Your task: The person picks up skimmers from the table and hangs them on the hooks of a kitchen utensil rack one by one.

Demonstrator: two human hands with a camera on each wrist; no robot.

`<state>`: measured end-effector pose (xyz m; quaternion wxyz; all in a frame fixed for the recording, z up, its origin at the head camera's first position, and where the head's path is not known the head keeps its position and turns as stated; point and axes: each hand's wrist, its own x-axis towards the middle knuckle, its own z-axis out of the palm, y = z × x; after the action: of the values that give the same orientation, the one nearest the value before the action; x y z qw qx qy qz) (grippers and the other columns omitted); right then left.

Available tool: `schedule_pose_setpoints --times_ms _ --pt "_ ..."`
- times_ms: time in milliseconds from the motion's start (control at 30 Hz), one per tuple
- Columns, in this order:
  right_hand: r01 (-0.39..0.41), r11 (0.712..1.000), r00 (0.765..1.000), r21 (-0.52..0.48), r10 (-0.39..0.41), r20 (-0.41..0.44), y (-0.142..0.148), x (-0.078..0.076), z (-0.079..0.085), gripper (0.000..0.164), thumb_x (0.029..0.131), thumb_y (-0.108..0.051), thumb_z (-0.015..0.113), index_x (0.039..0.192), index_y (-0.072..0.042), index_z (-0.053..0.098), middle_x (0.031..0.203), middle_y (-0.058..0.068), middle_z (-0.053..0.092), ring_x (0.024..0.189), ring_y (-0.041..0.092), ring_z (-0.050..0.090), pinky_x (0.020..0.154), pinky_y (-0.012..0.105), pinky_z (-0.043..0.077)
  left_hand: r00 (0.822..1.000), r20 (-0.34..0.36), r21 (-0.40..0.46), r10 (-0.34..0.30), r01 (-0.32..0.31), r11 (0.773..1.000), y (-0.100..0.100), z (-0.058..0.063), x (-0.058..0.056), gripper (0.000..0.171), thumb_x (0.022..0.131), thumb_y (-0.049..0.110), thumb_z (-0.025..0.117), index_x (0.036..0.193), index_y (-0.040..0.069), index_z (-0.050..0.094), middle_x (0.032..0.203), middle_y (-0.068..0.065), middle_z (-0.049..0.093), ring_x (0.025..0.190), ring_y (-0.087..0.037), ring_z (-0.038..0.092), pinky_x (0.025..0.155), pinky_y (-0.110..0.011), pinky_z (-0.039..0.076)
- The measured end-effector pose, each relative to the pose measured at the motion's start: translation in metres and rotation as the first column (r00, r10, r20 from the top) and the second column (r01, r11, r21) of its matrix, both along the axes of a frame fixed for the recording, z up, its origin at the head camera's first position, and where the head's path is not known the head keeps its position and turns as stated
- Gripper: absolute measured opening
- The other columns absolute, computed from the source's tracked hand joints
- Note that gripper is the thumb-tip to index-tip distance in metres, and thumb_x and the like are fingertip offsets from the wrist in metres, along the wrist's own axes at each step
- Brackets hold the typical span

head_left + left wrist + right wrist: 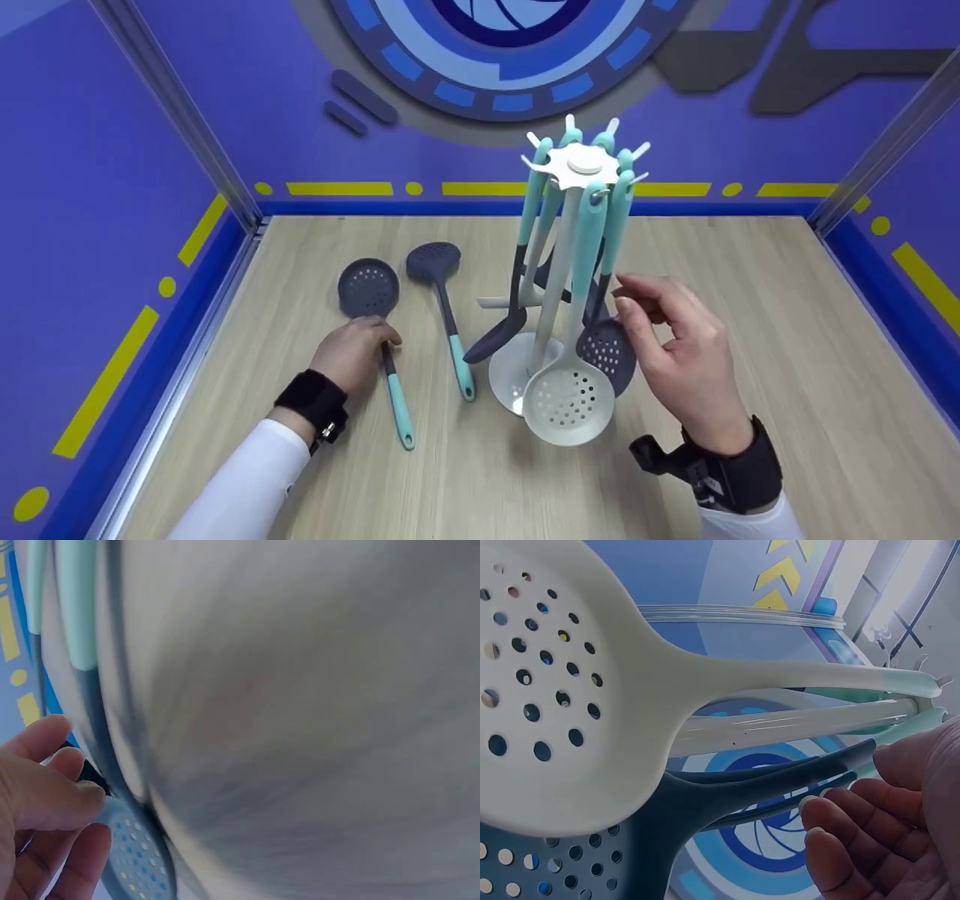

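Note:
A dark skimmer with a teal handle lies on the table at the left. My left hand is over its neck; in the left wrist view, loosely curled fingers and thumb sit beside the neck, not closed round it. To its right lies a second dark perforated utensil. A white utensil stand carries several hanging utensils, including a cream skimmer in front and a dark slotted utensil behind it. My right hand is beside that dark utensil's handle, thumb and fingers apart, gripping nothing.
The wooden table is walled by blue panels at the back and sides. A dark ladle and a pale utensil stick out on the stand's left. The stand's round base rests on the table.

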<state>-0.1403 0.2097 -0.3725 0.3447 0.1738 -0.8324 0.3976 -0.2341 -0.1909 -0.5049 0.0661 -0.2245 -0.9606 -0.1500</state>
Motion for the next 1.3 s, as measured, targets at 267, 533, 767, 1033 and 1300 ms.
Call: schedule_pose_setpoints --times_ms 267,533,767,1033,1300 --pt "0.005 1.0 1.0 0.004 -0.005 0.004 -0.001 0.001 0.0 0.031 0.093 0.002 0.071 0.122 -0.007 0.072 0.102 0.007 0.074 0.087 0.004 0.061 0.078 0.007 0.047 0.999 0.031 0.008 0.035 -0.035 0.999 -0.004 -0.007 -0.001 0.028 0.086 -0.01 0.072 0.097 0.015 0.08 0.104 0.0 0.073 0.1 -0.022 0.071 0.087 -0.038 0.059" --pt "-0.008 1.0 1.0 -0.002 0.008 -0.001 0.0 0.0 0.0 0.031 0.092 0.003 0.071 0.121 -0.006 0.072 0.102 0.007 0.074 0.087 0.004 0.061 0.078 0.008 0.047 1.0 -0.001 -0.005 0.014 -0.014 1.0 -0.006 -0.011 -0.003 0.027 0.085 -0.009 0.074 0.095 0.015 0.08 0.106 0.0 0.074 0.103 -0.023 0.07 0.09 -0.038 0.059" --pt "-0.006 1.0 1.0 -0.001 0.006 -0.001 0.0 0.001 0.0 0.03 0.092 0.003 0.071 0.121 -0.006 0.072 0.101 0.007 0.073 0.087 0.005 0.061 0.078 0.008 0.047 1.0 -0.015 -0.016 -0.003 0.003 1.0 -0.009 -0.011 -0.004 0.023 0.088 -0.006 0.074 0.094 0.016 0.079 0.107 0.002 0.075 0.103 -0.021 0.07 0.089 -0.036 0.059" --pt "-0.003 1.0 1.0 0.0 0.003 -0.004 0.0 0.0 -0.001 0.03 0.092 0.003 0.071 0.12 -0.006 0.072 0.1 0.006 0.073 0.086 0.005 0.061 0.077 0.008 0.047 0.999 -0.038 0.024 0.004 -0.003 1.0 -0.01 -0.004 -0.002 0.023 0.085 -0.004 0.078 0.095 0.017 0.079 0.103 0.004 0.076 0.099 -0.02 0.069 0.086 -0.036 0.058" --pt "-0.01 1.0 1.0 0.0 0.01 -0.011 0.0 0.0 0.0 0.03 0.091 0.003 0.071 0.12 -0.006 0.072 0.1 0.007 0.073 0.085 0.005 0.06 0.078 0.008 0.046 0.999 -0.038 0.085 0.016 -0.013 0.996 -0.013 0.003 0.0 0.023 0.087 0.0 0.079 0.101 0.019 0.079 0.11 0.003 0.077 0.106 -0.021 0.069 0.091 -0.038 0.057"
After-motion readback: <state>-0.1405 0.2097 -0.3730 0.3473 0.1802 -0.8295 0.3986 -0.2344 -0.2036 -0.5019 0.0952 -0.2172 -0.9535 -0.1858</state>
